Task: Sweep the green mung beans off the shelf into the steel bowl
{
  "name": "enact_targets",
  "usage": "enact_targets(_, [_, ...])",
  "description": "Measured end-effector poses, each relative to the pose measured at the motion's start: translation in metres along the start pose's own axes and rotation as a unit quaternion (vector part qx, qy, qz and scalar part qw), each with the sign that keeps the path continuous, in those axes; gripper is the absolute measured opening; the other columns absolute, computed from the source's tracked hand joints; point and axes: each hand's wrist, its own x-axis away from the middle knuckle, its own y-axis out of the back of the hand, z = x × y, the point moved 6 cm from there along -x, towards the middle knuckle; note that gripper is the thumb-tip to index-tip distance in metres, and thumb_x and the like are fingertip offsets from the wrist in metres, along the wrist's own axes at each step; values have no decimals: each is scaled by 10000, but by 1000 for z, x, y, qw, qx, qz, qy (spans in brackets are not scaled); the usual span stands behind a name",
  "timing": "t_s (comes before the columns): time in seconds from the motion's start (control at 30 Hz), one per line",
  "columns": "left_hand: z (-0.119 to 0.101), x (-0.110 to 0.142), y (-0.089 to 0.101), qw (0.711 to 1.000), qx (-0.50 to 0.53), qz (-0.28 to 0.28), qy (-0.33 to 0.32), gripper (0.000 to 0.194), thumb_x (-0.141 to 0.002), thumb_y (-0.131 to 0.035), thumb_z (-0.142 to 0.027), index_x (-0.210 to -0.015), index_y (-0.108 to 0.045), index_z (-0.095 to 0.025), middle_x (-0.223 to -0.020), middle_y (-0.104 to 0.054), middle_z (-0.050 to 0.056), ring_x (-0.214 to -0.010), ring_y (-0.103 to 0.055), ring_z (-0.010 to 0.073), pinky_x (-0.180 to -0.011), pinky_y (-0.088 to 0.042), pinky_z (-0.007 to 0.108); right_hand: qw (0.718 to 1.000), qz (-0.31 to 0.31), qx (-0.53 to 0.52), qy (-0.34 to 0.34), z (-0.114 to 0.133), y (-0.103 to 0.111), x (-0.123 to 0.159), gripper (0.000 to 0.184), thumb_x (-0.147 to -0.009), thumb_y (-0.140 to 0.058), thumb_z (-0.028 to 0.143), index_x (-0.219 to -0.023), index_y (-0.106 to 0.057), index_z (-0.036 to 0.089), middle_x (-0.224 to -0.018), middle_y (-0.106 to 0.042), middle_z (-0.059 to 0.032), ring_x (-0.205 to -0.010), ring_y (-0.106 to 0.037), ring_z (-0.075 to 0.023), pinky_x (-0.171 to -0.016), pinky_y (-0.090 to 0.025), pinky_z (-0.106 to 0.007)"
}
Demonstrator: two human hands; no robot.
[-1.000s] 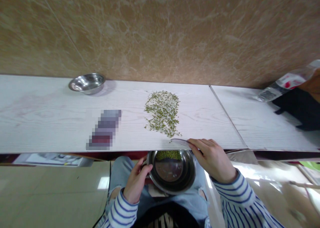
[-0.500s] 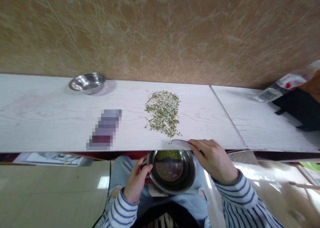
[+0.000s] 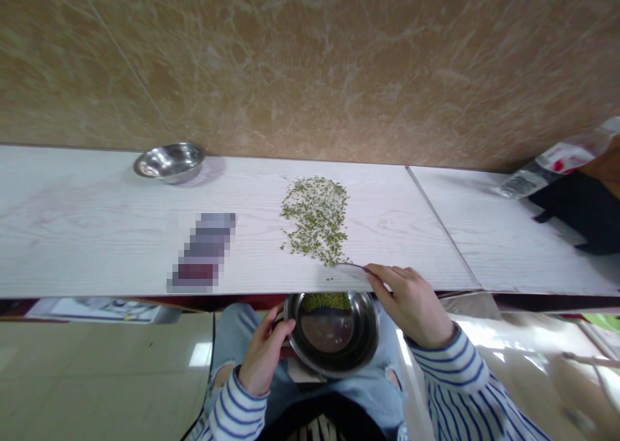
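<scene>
Your left hand [image 3: 264, 350] is pinching the near bowl [image 3: 364, 345], your right hand [image 3: 413, 307] a thin tool [image 3: 353, 268]. You're likely sweeping beans [image 3: 317, 218], needing a slow pull near.

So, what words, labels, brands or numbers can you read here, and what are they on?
None can be read.
Clear plastic item: red-and-white markings, too blurred.
Black top: pale print, cut off by the picture's edge.
Pixelated patch: anything there is obscured.
</scene>
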Motion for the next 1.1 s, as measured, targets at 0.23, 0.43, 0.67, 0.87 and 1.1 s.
enact_targets(0.23, [-3,0,-1,1000,-11,-1,1,607,-665,-738,-364,-1216,-607,-148,-860,-751,57,-711,-679,216,-557,-529,299,1000,-13,0,-11,-6,3,-2,252,-996,-439,249,-1067,-670,177,-936,-763,-66,-796,-712,-197,-722,-498,-344])
enact_targets(0.43, [-9,3,-2,1000,-16,-17,6,600,-593,-772,-377,-1145,-658,-171,-849,-752,48,-758,-687,236,-561,-516,297,999,-26,15,-13,-3,3,-11,274,-995,-428,249,-1078,-678,174,-947,-763,-82,-826,-714,-201,-727,-495,-338])
enact_targets(0.67, [-6,0,0,1000,-10,-13,-1,599,-624,-757,-380,-1173,-645,-168,-876,-757,59,-747,-690,230,-565,-519,298,1000,-11,16,5,5,-2,-9,265,-1008,-423,248,-1074,-671,181,-931,-761,-60,-806,-703,-192,-713,-459,-330])
enact_targets(0.87, [-6,-1,-1,1000,-11,-2,-7,547,-653,-740,-368,-1155,-647,-171,-923,-756,69,-795,-688,239,-577,-531,301,999,-23,23,-4,2,0,-11,264,-1008,-426,241,-1084,-669,168,-948,-762,-73,-821,-709,-200,-725,-471,-332])
enact_targets(1.1, [-4,0,1,1000,-12,-11,-3,635,-649,-743,-381,-1229,-613,-157,-850,-749,55,-745,-685,236,-570,-520,308,1000,-8,9,2,4,-3,-9,243,-1002,-442,233,-1073,-668,178,-938,-760,-61,-804,-703,-193,-723,-468,-328])
